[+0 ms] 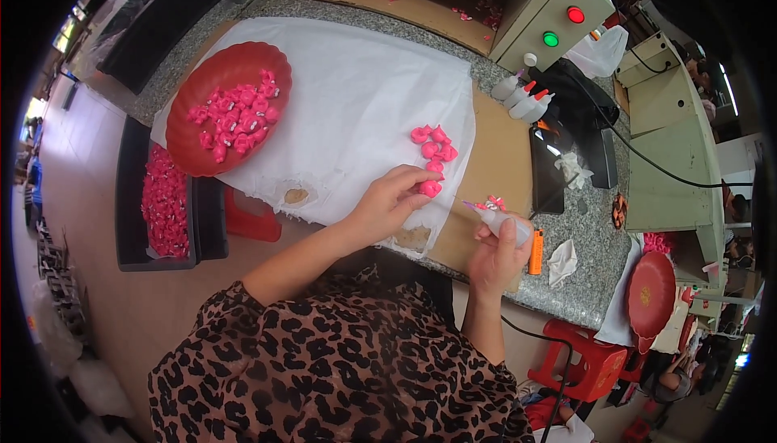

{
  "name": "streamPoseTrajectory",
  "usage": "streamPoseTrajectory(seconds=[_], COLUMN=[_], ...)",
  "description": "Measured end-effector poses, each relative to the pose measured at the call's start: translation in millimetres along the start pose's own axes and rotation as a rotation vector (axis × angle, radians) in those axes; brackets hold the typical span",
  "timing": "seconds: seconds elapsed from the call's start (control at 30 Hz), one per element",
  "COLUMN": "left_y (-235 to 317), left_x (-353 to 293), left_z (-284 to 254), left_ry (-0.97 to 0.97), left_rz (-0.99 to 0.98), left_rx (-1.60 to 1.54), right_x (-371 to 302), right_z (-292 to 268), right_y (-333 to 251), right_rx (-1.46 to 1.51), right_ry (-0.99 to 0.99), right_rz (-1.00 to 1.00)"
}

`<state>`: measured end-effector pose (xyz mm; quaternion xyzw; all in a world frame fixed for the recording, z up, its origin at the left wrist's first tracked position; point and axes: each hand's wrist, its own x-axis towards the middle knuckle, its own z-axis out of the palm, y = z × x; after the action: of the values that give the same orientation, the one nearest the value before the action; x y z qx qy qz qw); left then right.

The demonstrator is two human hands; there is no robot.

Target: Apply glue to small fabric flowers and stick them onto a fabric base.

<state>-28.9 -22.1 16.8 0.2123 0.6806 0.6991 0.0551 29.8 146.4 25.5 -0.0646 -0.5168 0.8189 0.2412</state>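
Between the thumb and forefinger of my left hand [390, 202] is a small glossy pink piece [430, 189], rounded like a little figurine part. Several more pink pieces [434, 145] lie in a short row just beyond it on the white sheet [348, 103]. My right hand [499, 257] is wrapped round a translucent squeeze bottle [503, 223] with a thin purple tip, which points left toward the held piece but stays apart from it. Behind the bottle, a few small pink bits [490, 202] rest on the brown board [498, 143].
A red scalloped bowl [184, 131] of pink pieces stands at left, above a dark bin [132, 224] full of more. White bottles with red caps [530, 104], a black box [547, 176], an orange lighter [536, 251] and crumpled tissue [562, 263] sit at right. A machine housing [518, 30] borders the far side.
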Motion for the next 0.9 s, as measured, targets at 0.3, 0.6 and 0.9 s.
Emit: streamPoseTrajectory(seconds=[0.3, 0.6, 0.9], left_y=[-3, -1, -6], left_x=[4, 5, 4], left_z=[-12, -11, -10], left_ry=[-0.317, -0.358, -0.336], left_rz=[-0.266, -0.115, -0.114], left_rx=[-0.114, 0.082, 0.074], right_x=[3, 1, 0], right_z=[-1, 7, 6], right_y=[-3, -5, -4], right_rx=[-0.181, -0.289, -0.339], right_ry=[-0.118, -0.115, -0.134], right_rz=[-0.020, -0.068, -0.085])
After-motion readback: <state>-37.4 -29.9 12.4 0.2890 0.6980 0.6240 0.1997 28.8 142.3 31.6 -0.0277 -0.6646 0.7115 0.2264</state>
